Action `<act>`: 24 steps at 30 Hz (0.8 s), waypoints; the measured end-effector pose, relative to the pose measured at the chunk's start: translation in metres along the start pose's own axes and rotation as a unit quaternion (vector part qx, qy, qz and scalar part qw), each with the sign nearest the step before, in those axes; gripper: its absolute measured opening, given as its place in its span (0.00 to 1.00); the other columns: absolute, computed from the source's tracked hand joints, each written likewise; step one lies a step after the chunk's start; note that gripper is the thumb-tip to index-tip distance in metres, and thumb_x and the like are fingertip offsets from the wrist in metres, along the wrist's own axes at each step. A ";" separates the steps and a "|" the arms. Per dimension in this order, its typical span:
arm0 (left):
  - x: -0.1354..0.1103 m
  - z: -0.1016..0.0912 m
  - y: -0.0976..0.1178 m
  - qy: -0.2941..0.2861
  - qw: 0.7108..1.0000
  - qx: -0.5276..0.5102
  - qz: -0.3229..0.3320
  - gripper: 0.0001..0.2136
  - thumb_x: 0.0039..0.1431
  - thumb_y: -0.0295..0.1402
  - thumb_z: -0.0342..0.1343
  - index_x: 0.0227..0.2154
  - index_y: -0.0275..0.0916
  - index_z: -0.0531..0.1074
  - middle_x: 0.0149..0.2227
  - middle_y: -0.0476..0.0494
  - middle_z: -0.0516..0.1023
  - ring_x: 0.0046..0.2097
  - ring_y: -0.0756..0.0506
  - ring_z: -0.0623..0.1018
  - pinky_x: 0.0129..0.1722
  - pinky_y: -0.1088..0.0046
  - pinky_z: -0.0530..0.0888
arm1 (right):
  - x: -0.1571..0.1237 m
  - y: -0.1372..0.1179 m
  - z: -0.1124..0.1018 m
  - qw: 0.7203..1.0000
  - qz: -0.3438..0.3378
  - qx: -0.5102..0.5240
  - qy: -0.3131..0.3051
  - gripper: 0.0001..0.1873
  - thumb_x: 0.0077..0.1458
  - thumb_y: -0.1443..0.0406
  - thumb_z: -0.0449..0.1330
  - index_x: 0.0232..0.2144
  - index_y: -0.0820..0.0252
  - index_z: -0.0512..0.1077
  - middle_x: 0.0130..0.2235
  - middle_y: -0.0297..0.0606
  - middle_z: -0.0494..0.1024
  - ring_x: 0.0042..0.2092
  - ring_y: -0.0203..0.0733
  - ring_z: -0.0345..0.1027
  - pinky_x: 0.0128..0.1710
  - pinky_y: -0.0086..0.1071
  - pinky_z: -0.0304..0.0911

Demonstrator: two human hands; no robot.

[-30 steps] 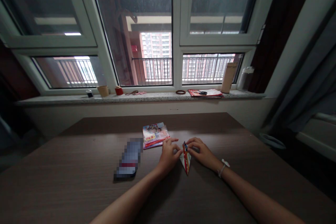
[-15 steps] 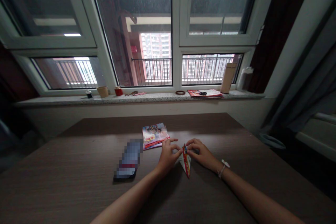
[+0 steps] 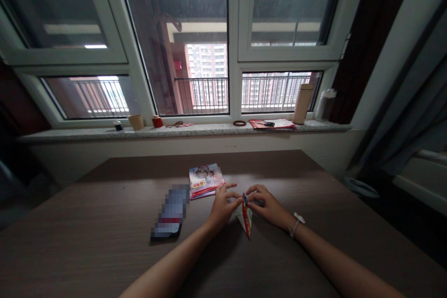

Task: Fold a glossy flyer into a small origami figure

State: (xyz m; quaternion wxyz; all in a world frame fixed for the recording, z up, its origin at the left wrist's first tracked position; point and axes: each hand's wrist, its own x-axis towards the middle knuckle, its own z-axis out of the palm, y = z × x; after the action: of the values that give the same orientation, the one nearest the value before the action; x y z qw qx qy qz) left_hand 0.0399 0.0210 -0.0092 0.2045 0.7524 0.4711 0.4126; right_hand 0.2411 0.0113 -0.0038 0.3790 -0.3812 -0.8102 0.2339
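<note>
A small piece of folded paper (image 3: pixel 246 221), red, yellow and white, narrows to a point toward me above the brown table (image 3: pixel 115 260). My left hand (image 3: pixel 223 205) pinches its far end from the left between thumb and index finger, other fingers stretched away. From the right, my right hand (image 3: pixel 267 205) grips the same far end with thumb and fingertips; a pale bracelet is on that wrist. Just beyond my left hand lies a stack of folded printed sheets (image 3: pixel 206 179). The exact finger contact at the paper's tip is too small to make out.
A phone with a blurred-out screen (image 3: pixel 171 214) lies left of my left hand. On the windowsill (image 3: pixel 209 130) stand a paper cup (image 3: pixel 136 122), a red spool (image 3: pixel 157 121), scissors on printed paper (image 3: pixel 269 124), a tan bottle (image 3: pixel 303 104) and a clear bottle (image 3: pixel 325 104).
The folded paper has shifted slightly left, and its white left side flap shows a little wider. Both hands keep nearly the same place and hold.
</note>
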 end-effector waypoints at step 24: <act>0.002 -0.002 0.000 -0.009 0.999 -0.020 -0.028 0.07 0.54 0.40 0.59 0.30 0.47 0.81 0.55 0.45 0.71 0.58 0.37 0.65 0.59 0.54 0.61 | -0.002 0.000 0.001 1.000 -0.017 -0.016 -0.008 0.07 0.57 0.59 0.59 0.34 0.51 0.76 0.45 0.38 0.71 0.51 0.44 0.61 0.54 0.41 0.57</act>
State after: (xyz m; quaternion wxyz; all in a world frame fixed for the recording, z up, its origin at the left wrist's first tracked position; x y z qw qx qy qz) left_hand 0.0383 0.0223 -0.0071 0.2355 0.7382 0.4816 0.4096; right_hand 0.2414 0.0097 -0.0050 0.3705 -0.3710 -0.8232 0.2176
